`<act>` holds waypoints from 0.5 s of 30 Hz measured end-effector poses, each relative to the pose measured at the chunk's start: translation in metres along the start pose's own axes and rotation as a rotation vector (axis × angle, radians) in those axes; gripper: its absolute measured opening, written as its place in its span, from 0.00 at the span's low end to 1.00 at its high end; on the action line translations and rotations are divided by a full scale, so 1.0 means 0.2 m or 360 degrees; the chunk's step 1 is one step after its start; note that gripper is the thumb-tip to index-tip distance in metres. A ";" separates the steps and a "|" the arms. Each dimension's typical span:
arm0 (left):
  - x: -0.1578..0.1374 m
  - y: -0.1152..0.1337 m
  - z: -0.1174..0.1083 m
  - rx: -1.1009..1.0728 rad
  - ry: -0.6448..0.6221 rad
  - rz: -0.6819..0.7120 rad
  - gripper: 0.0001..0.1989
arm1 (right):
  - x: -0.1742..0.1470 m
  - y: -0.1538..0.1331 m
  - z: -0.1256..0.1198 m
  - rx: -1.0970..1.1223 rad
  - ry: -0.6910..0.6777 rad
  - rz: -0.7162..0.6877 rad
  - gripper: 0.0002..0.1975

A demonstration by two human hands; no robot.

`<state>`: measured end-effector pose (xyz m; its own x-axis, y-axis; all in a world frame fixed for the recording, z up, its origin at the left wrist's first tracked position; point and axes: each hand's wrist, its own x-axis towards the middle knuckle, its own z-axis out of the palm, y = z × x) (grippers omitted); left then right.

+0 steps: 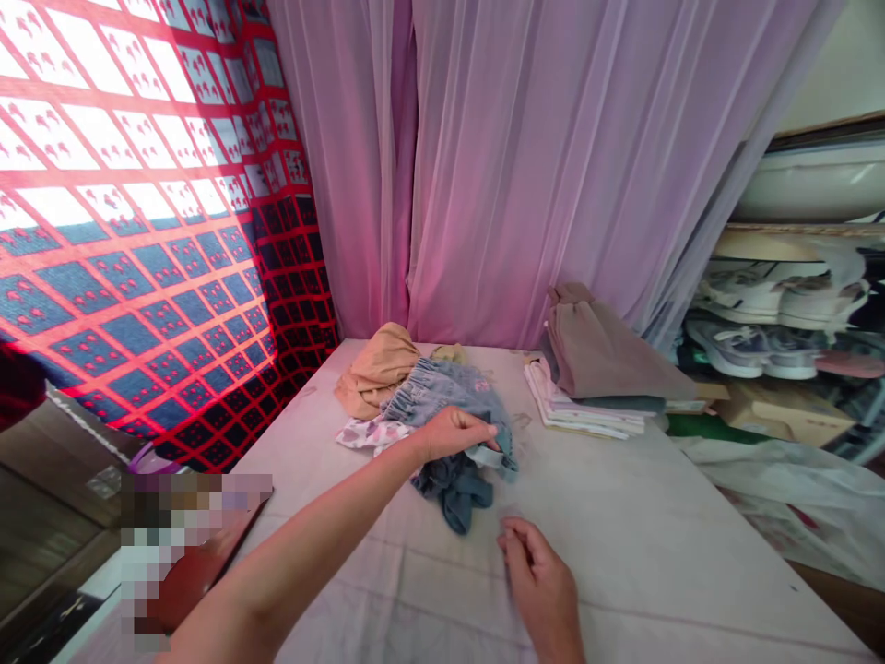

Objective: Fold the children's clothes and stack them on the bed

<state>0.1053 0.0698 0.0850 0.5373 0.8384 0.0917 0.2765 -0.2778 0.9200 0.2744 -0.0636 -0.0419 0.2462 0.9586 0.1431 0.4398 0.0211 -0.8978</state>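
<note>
A small heap of clothes lies on the cloth-covered surface. In it are a blue denim garment (pixel 449 385) with a gathered waistband, a tan garment (pixel 380 369), a white garment with a pink print (pixel 366 435) and a dark teal garment (pixel 465 503). My left hand (pixel 456 432) reaches across the heap, its fingers closed at the denim garment's near edge; the exact grip is partly hidden. Closer to me, my right hand (pixel 543 572) hovers just right of the teal garment. Its fingers are curled with thumb and fingertip together, and no cloth shows in them.
Folded brown trousers (pixel 601 350) rest on a stack of papers or booklets (pixel 587 415) at the back right. Shelves with shoes (pixel 747 346) and plastic bags (pixel 816 498) stand to the right. Pink curtains (pixel 512 166) hang behind, a red-checked cloth (pixel 138 203) at left.
</note>
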 end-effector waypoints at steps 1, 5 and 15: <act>-0.01 0.01 0.00 -0.0037 -0.0028 -0.0045 0.25 | 0.00 0.00 0.00 0.0014 -0.0001 0.0005 0.22; -0.02 0.00 -0.01 0.0053 0.0000 -0.0134 0.25 | 0.00 0.00 -0.01 0.0113 0.0047 0.0044 0.23; -0.06 -0.28 -0.53 0.0933 0.1290 -0.0378 0.30 | 0.00 0.00 0.00 0.0103 0.0074 0.0004 0.24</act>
<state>-0.0018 0.1242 0.0736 -0.2210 0.9059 0.3612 0.7677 -0.0668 0.6373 0.2746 -0.0632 -0.0422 0.2878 0.9445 0.1585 0.3827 0.0383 -0.9231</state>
